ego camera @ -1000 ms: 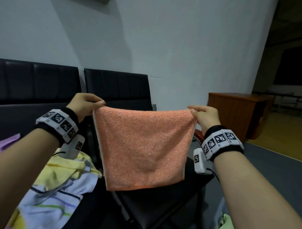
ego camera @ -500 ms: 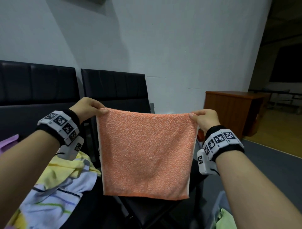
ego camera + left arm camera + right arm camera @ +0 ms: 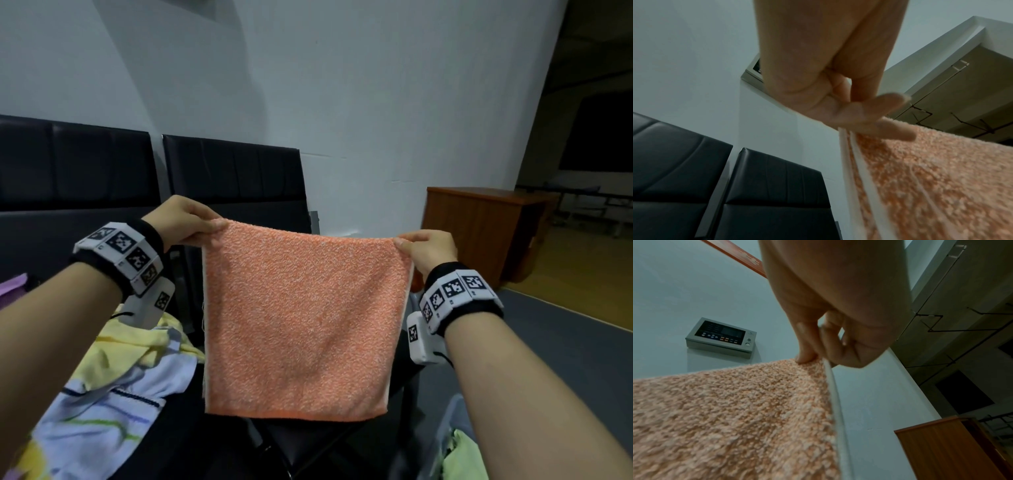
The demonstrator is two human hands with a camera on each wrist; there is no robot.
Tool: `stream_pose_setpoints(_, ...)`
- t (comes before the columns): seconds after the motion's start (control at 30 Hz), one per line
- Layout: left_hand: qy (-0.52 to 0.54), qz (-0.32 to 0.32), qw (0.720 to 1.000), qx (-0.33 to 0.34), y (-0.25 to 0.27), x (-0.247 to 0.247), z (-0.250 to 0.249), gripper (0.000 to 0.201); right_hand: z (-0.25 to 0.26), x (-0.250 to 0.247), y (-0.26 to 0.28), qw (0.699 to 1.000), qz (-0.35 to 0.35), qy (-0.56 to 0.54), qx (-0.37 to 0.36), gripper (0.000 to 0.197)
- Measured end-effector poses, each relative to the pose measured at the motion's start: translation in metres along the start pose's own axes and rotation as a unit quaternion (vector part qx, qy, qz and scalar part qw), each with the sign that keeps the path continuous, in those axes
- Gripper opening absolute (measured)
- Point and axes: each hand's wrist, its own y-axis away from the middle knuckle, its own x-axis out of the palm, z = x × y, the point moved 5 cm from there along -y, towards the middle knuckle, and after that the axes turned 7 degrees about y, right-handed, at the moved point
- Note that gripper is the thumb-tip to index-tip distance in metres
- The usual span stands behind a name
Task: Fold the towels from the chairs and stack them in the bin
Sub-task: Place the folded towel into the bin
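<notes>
An orange towel [image 3: 301, 325] hangs flat and doubled in the air in front of the black chairs [image 3: 233, 178]. My left hand [image 3: 191, 222] pinches its upper left corner, and my right hand [image 3: 421, 246] pinches its upper right corner. The left wrist view shows the left hand [image 3: 865, 118] clamped on the orange towel [image 3: 941, 178] at its white-edged corner. In the right wrist view the thumb and fingers of my right hand [image 3: 818, 352] nip the orange towel [image 3: 735, 418] at its other corner. The bin is not clearly in view.
A heap of yellow and white towels [image 3: 113, 394] lies on the left chair seat. A yellow-green cloth [image 3: 462, 459] shows at the bottom right. A wooden cabinet [image 3: 479, 226] stands right, by the white wall. A wall control panel [image 3: 721, 337] is seen above.
The towel has been lowered slightly while still stretched between both hands, and its lower edge hangs straighter and flatter than a second ago. Both hands keep their pinch.
</notes>
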Motion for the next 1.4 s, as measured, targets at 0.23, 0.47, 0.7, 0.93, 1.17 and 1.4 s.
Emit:
stream_pose_setpoints(0.23,0.061,-0.021,0.998,-0.027,-0.034,0.017,0.043,0.01,-0.018,0.035,-0.007,0.999,0.011,-0.013,0.04,0.013)
stream_pose_setpoints(0.47,0.024,-0.075,0.996,-0.051,-0.081,0.034,0.102,0.008,-0.045,0.069,-0.025,0.998,-0.003,0.05,0.043,0.008)
stream_pose_setpoints(0.7,-0.067,-0.168,0.983,-0.041,-0.094,0.05,0.143,0.022,-0.075,0.111,-0.034,0.996,0.02,0.059,0.061,0.014)
stream_pose_setpoints(0.93,-0.068,-0.139,0.983,-0.103,-0.089,0.066,0.186,0.027,-0.12,0.128,-0.032,0.992,0.042,0.056,0.101,0.008)
stream_pose_setpoints(1.17,-0.075,-0.151,0.975,-0.143,-0.058,0.069,0.205,0.023,-0.136,0.121,-0.01,0.991,0.028,0.043,0.125,0.011)
stream_pose_setpoints(1.4,-0.117,-0.133,0.964,-0.198,-0.034,0.064,0.219,0.017,-0.173,0.124,0.015,0.977,0.054,0.019,0.206,0.012)
